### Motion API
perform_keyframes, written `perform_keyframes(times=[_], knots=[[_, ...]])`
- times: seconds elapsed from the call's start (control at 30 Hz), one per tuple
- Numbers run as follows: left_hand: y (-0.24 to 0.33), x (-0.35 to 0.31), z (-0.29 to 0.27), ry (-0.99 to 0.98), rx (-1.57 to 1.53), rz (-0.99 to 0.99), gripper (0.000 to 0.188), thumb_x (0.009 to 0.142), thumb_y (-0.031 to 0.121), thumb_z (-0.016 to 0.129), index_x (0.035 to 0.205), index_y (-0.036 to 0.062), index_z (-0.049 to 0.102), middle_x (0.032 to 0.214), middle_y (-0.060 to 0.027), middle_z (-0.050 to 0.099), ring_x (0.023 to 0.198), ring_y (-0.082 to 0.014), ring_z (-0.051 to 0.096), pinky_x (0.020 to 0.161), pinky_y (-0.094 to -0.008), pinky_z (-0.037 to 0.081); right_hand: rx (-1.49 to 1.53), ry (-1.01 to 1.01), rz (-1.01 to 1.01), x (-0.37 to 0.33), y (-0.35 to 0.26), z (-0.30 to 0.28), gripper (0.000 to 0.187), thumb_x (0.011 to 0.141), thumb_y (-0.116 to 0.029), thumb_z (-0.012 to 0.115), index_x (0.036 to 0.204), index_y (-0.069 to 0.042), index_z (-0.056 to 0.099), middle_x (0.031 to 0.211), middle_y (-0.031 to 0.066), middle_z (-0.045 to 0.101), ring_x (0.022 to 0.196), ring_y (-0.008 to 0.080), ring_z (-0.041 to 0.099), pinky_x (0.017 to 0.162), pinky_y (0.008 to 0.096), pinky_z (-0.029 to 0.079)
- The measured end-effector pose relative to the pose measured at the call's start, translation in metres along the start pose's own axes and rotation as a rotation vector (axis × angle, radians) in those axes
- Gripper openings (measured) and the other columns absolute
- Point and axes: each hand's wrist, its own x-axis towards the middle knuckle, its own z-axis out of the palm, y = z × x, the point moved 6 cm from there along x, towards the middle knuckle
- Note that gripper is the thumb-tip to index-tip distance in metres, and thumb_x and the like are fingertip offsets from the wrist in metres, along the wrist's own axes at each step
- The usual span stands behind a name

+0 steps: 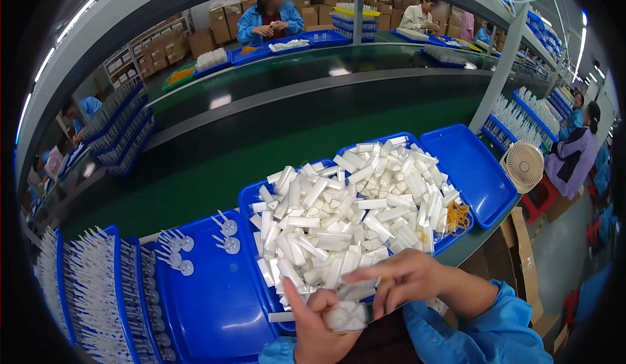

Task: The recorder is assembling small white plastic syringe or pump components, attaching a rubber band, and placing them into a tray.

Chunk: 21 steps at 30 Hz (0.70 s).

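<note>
My left hand (319, 330) is closed around a bundle of white pieces (347, 316), whose rounded ends face up. A thin yellowish line shows at the bundle's lower edge. Just right of it, my right hand (411, 278) has its index finger stretched out to the left and its other fingers bent down beside the bundle. I see nothing held in that hand. Beyond both hands, a large heap of white wrapped tube-like pieces (319, 224) fills two blue trays. Yellow rubber bands (458, 218) lie at the heap's right edge.
To the left, a blue tray (215, 299) carries several clear stemmed parts (175, 250); racks of similar parts (98, 292) stand beyond it. Another blue tray (466, 175) and a round fan (523, 166) are at right. Across the green conveyor (274, 132), a person in blue (270, 22) works.
</note>
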Motion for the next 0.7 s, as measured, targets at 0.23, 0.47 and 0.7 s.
perform_keyframes(times=[0.23, 0.47, 0.7], knots=[[0.029, -0.006, 0.014, -0.504, 0.479, 0.278, 0.093, 0.066, 0.009, 0.069, 0.136, -0.0075, 0.01, 0.108, -0.0229, 0.047, 0.097, -0.0388, 0.047, 0.086, -0.0452, 0.037, -0.91, 0.007, -0.185, 0.0, -0.034, 0.031, 0.032, 0.067, -0.012, 0.074, 0.096, -0.007, 0.061, 0.091, 0.0062, 0.059, 0.075, 0.018, 0.062, 0.063, 0.0242, 0.051], [0.033, 0.033, -0.078, -0.288, 0.718, 0.11, 0.042, 0.07, 0.0, 0.06, 0.112, 0.0021, 0.055, 0.115, -0.0194, 0.051, 0.109, -0.0341, 0.049, 0.093, -0.0385, 0.038, -1.402, 0.911, 0.012, -0.04, -0.101, -0.174, 0.024, 0.067, -0.013, 0.07, 0.088, -0.005, 0.061, 0.085, 0.0129, 0.059, 0.076, 0.0303, 0.058, 0.07, 0.0371, 0.047], [-0.05, 0.075, -0.123, -0.227, 1.152, 0.268, 0.034, 0.071, -0.001, 0.062, 0.103, 0.0016, 0.053, 0.102, -0.0158, 0.056, 0.094, -0.0306, 0.055, 0.083, -0.0367, 0.044, -1.443, 1.14, 0.321, -0.055, -0.066, -0.36, 0.035, 0.064, -0.018, 0.071, 0.093, -0.004, 0.057, 0.086, 0.0199, 0.062, 0.084, 0.0335, 0.061, 0.074, 0.0385, 0.049]])
